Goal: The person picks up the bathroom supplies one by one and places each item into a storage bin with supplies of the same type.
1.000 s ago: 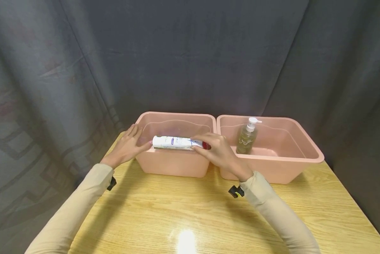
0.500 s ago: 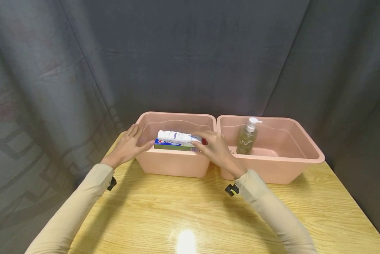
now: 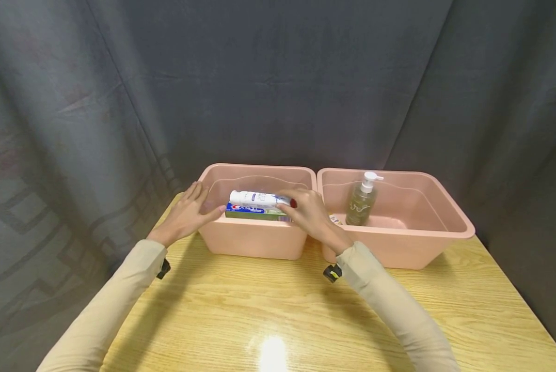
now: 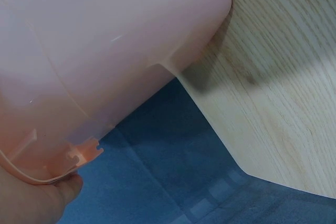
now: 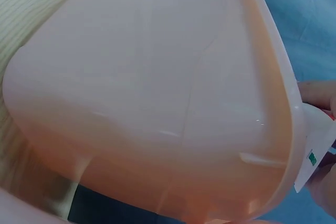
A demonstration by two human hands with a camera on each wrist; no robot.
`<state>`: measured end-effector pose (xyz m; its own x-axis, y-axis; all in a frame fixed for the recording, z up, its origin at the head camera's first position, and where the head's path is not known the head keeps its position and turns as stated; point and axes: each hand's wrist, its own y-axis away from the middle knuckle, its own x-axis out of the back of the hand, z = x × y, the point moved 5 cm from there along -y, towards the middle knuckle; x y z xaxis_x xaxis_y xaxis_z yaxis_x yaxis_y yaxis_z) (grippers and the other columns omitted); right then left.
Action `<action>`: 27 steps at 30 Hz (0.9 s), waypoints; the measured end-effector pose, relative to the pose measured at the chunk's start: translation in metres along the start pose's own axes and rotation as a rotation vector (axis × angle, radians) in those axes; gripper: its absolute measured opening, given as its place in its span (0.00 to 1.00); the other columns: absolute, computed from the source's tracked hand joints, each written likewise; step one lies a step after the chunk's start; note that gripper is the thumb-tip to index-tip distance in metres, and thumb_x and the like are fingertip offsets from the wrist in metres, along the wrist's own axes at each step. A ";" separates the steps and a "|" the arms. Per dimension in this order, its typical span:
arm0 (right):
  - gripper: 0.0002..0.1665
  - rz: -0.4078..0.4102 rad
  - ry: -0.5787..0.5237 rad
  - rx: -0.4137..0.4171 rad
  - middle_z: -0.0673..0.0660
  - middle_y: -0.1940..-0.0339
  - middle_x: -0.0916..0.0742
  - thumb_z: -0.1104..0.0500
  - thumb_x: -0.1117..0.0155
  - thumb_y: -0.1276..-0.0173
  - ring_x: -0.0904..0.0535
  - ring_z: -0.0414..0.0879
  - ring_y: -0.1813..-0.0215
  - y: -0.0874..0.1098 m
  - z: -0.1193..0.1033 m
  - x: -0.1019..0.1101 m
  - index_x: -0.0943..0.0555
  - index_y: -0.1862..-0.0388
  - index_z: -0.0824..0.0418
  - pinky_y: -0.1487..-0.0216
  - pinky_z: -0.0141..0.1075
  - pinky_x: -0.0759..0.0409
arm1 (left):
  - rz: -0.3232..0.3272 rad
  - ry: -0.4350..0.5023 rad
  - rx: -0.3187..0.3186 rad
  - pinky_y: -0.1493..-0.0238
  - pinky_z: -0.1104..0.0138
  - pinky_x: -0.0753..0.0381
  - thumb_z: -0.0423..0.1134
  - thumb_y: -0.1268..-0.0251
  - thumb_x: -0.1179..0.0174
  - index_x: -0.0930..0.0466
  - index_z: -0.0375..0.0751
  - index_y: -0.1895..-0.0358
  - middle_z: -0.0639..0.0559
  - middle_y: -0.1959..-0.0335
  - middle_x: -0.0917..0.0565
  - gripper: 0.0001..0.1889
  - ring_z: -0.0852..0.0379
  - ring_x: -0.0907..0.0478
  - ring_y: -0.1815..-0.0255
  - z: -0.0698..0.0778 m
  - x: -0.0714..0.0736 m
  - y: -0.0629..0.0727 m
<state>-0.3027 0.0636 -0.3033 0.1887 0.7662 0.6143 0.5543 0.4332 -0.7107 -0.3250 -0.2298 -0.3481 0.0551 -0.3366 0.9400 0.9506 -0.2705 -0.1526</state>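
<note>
My right hand (image 3: 311, 209) pinches the crimped end of a white toothpaste tube (image 3: 254, 197) with blue print and red at that end. The tube lies level inside the left pink bin (image 3: 254, 240), just over a blue and green toothpaste box (image 3: 250, 210); whether they touch I cannot tell. Part of the tube's end (image 5: 313, 145) shows past the rim in the right wrist view. My left hand (image 3: 185, 216) holds the bin's left front corner, thumb over the front rim. In the left wrist view, part of the left hand (image 4: 37, 198) bends round the rim.
A second pink bin (image 3: 398, 248) stands to the right, close beside the first. Inside it are a green pump bottle (image 3: 361, 204) with a white top and a small printed packet (image 3: 335, 219), partly hidden. Wooden table (image 3: 259, 294) lies in front; a dark curtain (image 3: 278, 93) hangs behind.
The right hand has moved the tube back from the front rim and slightly left, uncovering the toothpaste box. The packet in the right bin has come into view. The left hand stays put.
</note>
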 end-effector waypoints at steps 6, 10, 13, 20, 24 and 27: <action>0.14 -0.013 0.016 -0.027 0.61 0.61 0.10 0.65 0.26 0.40 0.20 0.47 0.68 -0.003 0.004 -0.006 0.13 0.56 0.68 0.68 0.41 0.23 | -0.005 -0.004 -0.001 0.26 0.43 0.59 0.73 0.33 0.58 0.55 0.29 0.23 0.30 0.22 0.60 0.53 0.40 0.68 0.21 0.000 0.000 0.001; 0.14 -0.018 0.019 -0.023 0.60 0.61 0.10 0.64 0.26 0.40 0.21 0.46 0.70 -0.005 0.006 -0.009 0.13 0.56 0.68 0.69 0.39 0.24 | -0.001 -0.008 -0.003 0.26 0.42 0.59 0.73 0.33 0.58 0.54 0.29 0.23 0.30 0.22 0.60 0.52 0.39 0.68 0.21 0.000 0.000 0.001; 0.13 -0.024 0.012 -0.023 0.60 0.62 0.10 0.65 0.25 0.41 0.22 0.46 0.72 -0.006 0.008 -0.012 0.13 0.57 0.68 0.71 0.36 0.26 | 0.002 -0.012 -0.006 0.26 0.42 0.58 0.72 0.32 0.58 0.54 0.29 0.23 0.30 0.22 0.59 0.52 0.39 0.68 0.21 0.000 0.000 0.002; 0.13 -0.062 0.004 -0.038 0.60 0.63 0.10 0.65 0.25 0.41 0.30 0.39 0.81 -0.009 0.011 -0.018 0.13 0.57 0.69 0.79 0.31 0.34 | 0.011 -0.016 -0.013 0.26 0.42 0.57 0.73 0.32 0.58 0.54 0.29 0.23 0.30 0.22 0.59 0.52 0.39 0.67 0.21 0.000 0.000 0.001; 0.13 -0.074 0.003 -0.027 0.60 0.65 0.10 0.65 0.25 0.41 0.32 0.38 0.81 -0.012 0.011 -0.020 0.13 0.57 0.69 0.78 0.31 0.34 | 0.014 -0.010 -0.016 0.26 0.42 0.57 0.72 0.32 0.58 0.53 0.29 0.23 0.30 0.22 0.58 0.52 0.39 0.66 0.21 0.001 0.000 0.001; 0.13 -0.085 0.011 -0.024 0.59 0.66 0.10 0.65 0.25 0.41 0.31 0.39 0.80 -0.013 0.012 -0.020 0.13 0.58 0.69 0.77 0.32 0.33 | 0.014 -0.011 -0.018 0.26 0.42 0.56 0.72 0.32 0.58 0.53 0.29 0.23 0.29 0.22 0.58 0.52 0.38 0.66 0.21 0.002 0.000 0.001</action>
<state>-0.3234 0.0480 -0.3105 0.1492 0.7218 0.6759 0.5879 0.4848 -0.6475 -0.3234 -0.2281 -0.3477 0.0720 -0.3303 0.9411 0.9440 -0.2820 -0.1712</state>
